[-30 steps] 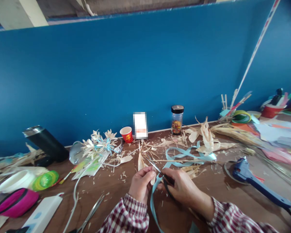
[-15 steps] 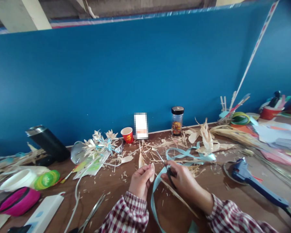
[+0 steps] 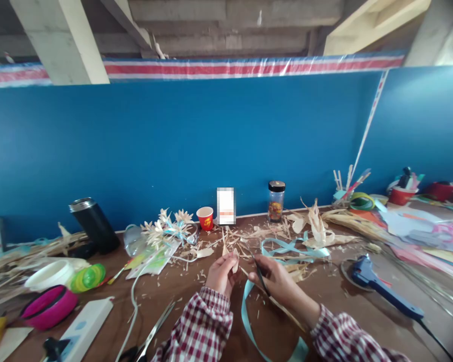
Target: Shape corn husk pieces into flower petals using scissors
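Observation:
My left hand [image 3: 221,274] is closed in a pinch on a small pale piece of corn husk [image 3: 235,260], which stands up between thumb and fingers. My right hand [image 3: 281,284] is wrapped round a pair of dark-handled scissors [image 3: 262,279]. Their blades point up and left, just right of the husk piece; whether they touch it I cannot tell. A light blue ribbon [image 3: 245,314] curls over the table between my forearms. Husk scraps [image 3: 204,252] are strewn beyond both hands, and a second pair of scissors [image 3: 156,327] lies left of my left sleeve.
Husk flowers [image 3: 169,226], a red paper cup [image 3: 206,219] and a lidded jar [image 3: 276,202] stand along the blue partition [image 3: 211,130]. A blue glue gun [image 3: 385,291] lies to the right. On the left are a power strip [image 3: 83,327], a pink bowl [image 3: 49,307] and a black flask [image 3: 95,226].
The camera view has tilted up and levelled, so more ceiling shows. My right hand has turned the scissors slightly. Both hands keep their holds.

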A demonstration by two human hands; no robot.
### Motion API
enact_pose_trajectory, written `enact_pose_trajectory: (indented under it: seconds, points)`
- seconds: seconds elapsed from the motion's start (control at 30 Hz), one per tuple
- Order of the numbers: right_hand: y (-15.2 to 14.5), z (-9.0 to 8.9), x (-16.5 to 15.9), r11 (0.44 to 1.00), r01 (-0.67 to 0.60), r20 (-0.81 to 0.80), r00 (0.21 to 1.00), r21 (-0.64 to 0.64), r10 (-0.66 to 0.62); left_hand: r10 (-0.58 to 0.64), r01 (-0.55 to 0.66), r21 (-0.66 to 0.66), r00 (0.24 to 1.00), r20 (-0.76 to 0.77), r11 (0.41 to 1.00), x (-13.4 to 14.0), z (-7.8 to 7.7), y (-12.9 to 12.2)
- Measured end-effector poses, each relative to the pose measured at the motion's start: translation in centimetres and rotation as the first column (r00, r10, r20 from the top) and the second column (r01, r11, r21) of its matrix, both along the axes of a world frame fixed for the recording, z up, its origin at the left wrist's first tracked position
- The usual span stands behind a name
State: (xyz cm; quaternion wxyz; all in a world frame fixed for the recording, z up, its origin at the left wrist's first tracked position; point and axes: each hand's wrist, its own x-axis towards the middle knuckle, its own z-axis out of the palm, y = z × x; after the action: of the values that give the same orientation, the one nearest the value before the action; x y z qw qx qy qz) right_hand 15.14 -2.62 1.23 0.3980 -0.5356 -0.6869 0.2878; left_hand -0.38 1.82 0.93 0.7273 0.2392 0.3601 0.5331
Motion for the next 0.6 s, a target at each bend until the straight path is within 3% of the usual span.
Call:
enact_pose_trajectory:
  seconds: [0.13,0.23,0.33,0.6]
  points:
    - [0.0,0.1,-0.4,0.975,-0.209,-0.269,0.946,-0.07,0.183,-0.034,0.034,-0.008,0.999,0.024,0.999,0.3,0.1,-0.3]
    - [-0.3,0.1,-0.1,0.93,-0.333,-0.414,0.877,-0.154,0.245,-0.096,0.095,0.012,0.995,0.032,0.995,0.3,0.2,-0.6]
    - [-0.4,-0.3,0.0,0.906,-0.389,-0.472,0.839,-0.169,0.272,-0.15,0.15,0.021,0.988,0.026,0.989,0.3,0.3,-0.8]
    - [-0.3,-1.0,-0.1,0.884,-0.441,-0.542,0.786,-0.153,0.299,-0.136,0.135,-0.045,0.991,-0.002,0.99,0.3,-0.1,-0.5]
